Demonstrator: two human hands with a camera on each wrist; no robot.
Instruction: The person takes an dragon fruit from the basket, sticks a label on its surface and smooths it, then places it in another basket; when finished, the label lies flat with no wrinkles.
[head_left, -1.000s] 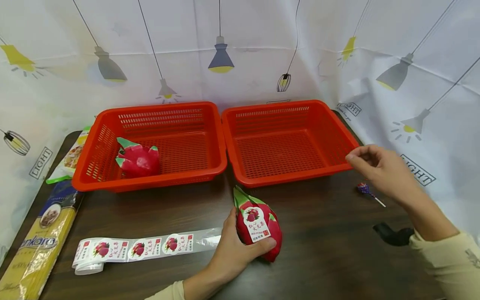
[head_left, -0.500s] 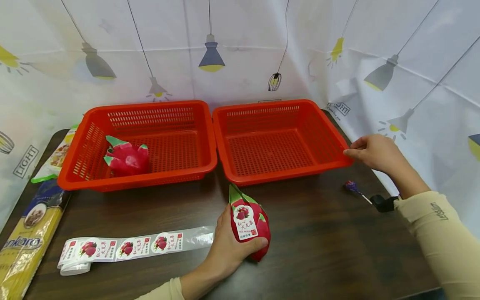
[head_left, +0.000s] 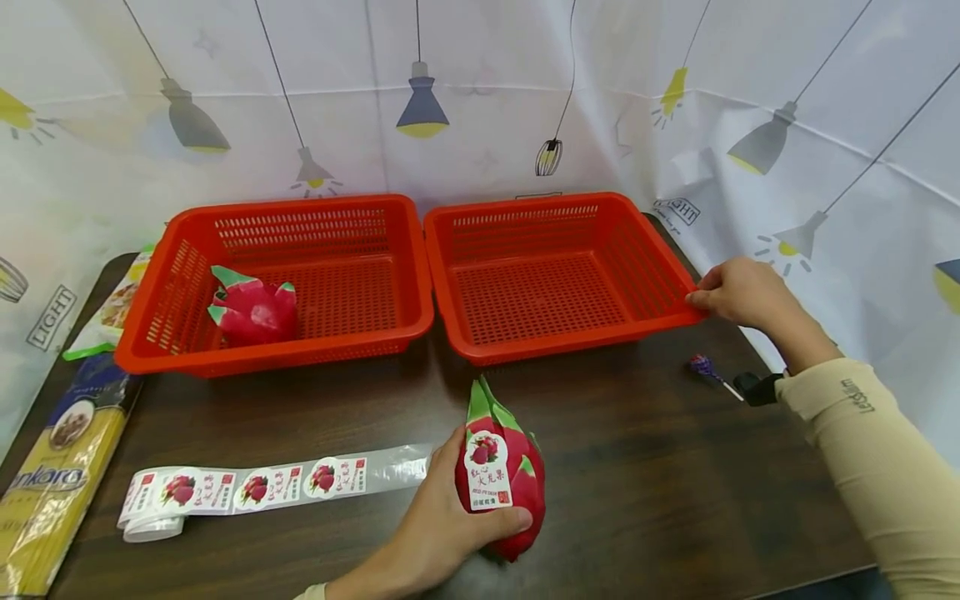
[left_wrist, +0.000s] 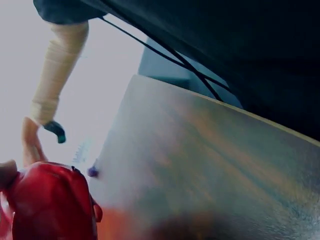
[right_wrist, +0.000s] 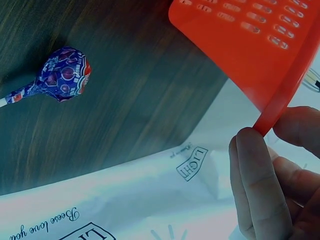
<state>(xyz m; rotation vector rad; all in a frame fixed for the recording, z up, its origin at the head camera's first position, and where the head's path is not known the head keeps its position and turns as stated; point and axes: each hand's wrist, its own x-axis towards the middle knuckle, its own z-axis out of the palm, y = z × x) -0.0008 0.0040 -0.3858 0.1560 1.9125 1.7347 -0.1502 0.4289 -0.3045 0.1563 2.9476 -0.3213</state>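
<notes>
My left hand point(head_left: 442, 525) grips a pink dragon fruit point(head_left: 527, 479) with green-tipped scales, its thumb across the near side. On the fruit's face is a white sticker point(head_left: 487, 473) with a dragon fruit picture and red and black print. In the left wrist view the red fruit point(left_wrist: 52, 205) fills the lower left corner. At the right, my right hand point(head_left: 750, 292) pinches the near right corner of a red plastic basket point(head_left: 547, 348). The right wrist view shows thumb and fingers on either side of the basket's rim point(right_wrist: 280, 102). This basket holds nothing.
A second red basket point(head_left: 270, 360) stands at the left with one dragon fruit point(head_left: 258, 315) inside. A strip of stickers point(head_left: 277, 487) lies in front. Noodles in a yellow pack point(head_left: 63, 483) and a bag point(head_left: 112, 310) line the left edge. A lollipop point(head_left: 702, 365) lies right.
My right hand has moved onto the right basket's corner and now pinches its rim. The left hand has drawn the dragon fruit slightly toward me. The head view has shifted a little.
</notes>
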